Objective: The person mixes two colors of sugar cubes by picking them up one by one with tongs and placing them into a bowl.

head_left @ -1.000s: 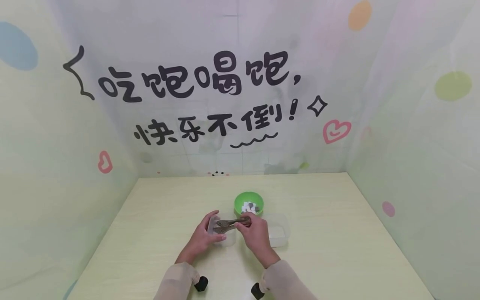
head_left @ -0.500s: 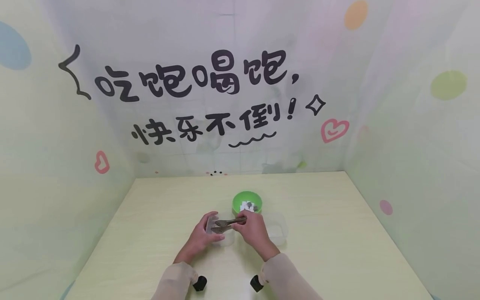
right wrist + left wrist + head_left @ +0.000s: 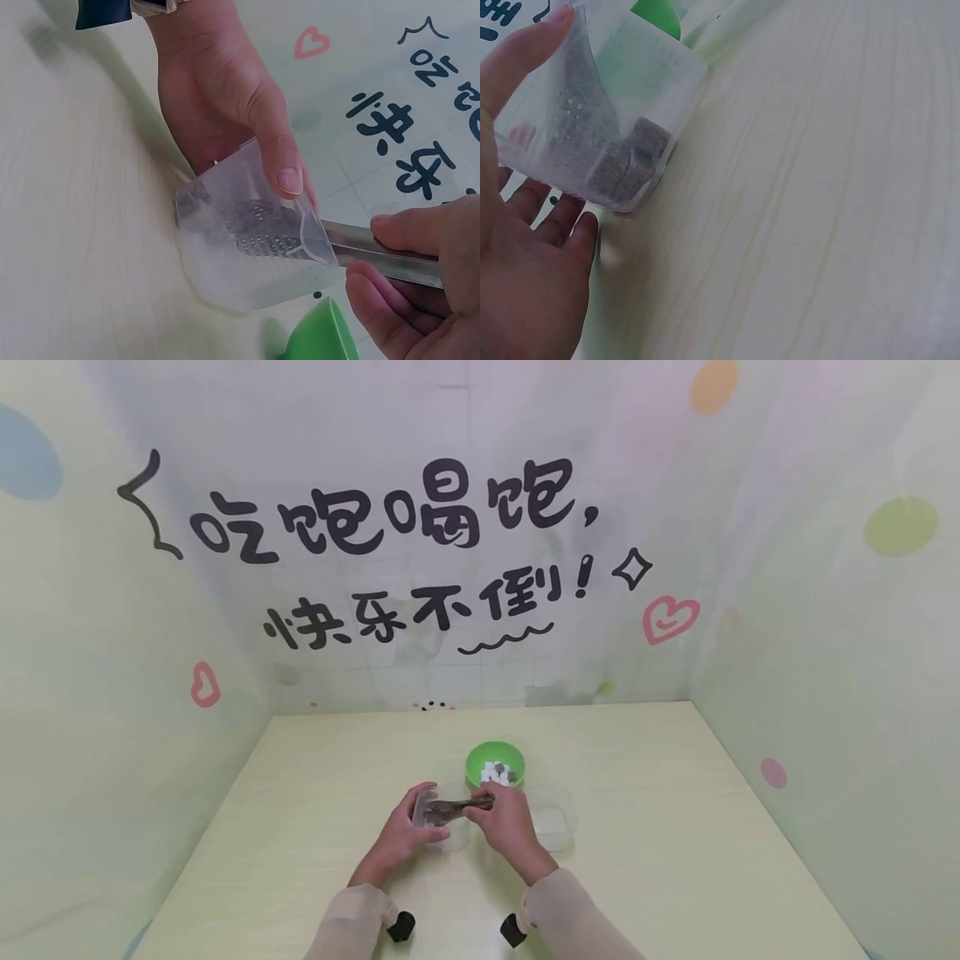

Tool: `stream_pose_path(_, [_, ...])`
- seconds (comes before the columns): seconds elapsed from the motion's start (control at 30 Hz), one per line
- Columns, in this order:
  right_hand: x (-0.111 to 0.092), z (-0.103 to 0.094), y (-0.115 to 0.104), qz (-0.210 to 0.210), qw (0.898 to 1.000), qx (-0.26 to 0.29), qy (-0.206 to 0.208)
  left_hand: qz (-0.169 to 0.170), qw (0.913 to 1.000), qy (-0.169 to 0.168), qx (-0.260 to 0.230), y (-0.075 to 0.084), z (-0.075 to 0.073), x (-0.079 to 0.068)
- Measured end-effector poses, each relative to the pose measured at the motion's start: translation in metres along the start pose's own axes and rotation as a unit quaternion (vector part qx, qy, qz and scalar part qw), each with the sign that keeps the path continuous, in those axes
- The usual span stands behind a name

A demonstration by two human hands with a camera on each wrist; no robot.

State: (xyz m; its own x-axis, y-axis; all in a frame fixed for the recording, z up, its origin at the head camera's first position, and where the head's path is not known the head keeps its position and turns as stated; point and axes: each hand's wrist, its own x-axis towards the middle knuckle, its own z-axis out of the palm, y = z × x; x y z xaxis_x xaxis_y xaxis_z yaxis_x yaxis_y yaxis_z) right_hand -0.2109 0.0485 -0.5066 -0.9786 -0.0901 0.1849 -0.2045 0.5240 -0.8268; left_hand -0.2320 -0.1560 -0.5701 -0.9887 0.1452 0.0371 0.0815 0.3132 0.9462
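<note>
A clear plastic box, tipped on its side, is held by my left hand, the thumb along one wall and the fingers around the other. Through its wall in the left wrist view, several grey cubes show in the lower corner. Metal tongs with perforated tips reach into the box, their two arms close together. My right hand pinches the tongs' handle between thumb and fingers. What the tips grasp is blurred by the cloudy plastic.
Just behind the right hand stands a green bowl of several white and grey cubes. A second clear box sits to the right of that hand on the pale wooden table. Printed cloth walls enclose the back and sides.
The tongs' arms, spread apart in the earlier frames, have come together inside the box. Both hands stay nearly in place; the head view has shifted slightly.
</note>
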Motion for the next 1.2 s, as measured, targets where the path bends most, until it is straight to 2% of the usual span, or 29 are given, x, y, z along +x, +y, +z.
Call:
stream_pose_path(0.2, [-0.003, -0.002, 0.000, -0.007, 1.000, 0.008, 0.010, 0.004, 0.9998, 0.000, -0.017, -0.002, 0.001, -0.001])
stream_pose_path(0.67, [-0.009, -0.018, 0.001, -0.028, 0.998, 0.049, 0.035, -0.002, 1.0000, -0.002, -0.006, 0.003, 0.001, -0.003])
stream_pose_path(0.9, [-0.013, -0.027, 0.000, -0.040, 0.995, 0.071, 0.062, -0.016, 0.9998, 0.002, -0.009, 0.005, 0.002, -0.003])
stream_pose_path(1.2, [-0.015, -0.034, 0.001, -0.049, 0.988, 0.108, 0.097, -0.005, 1.0000, 0.005, -0.007, 0.006, 0.002, -0.005])
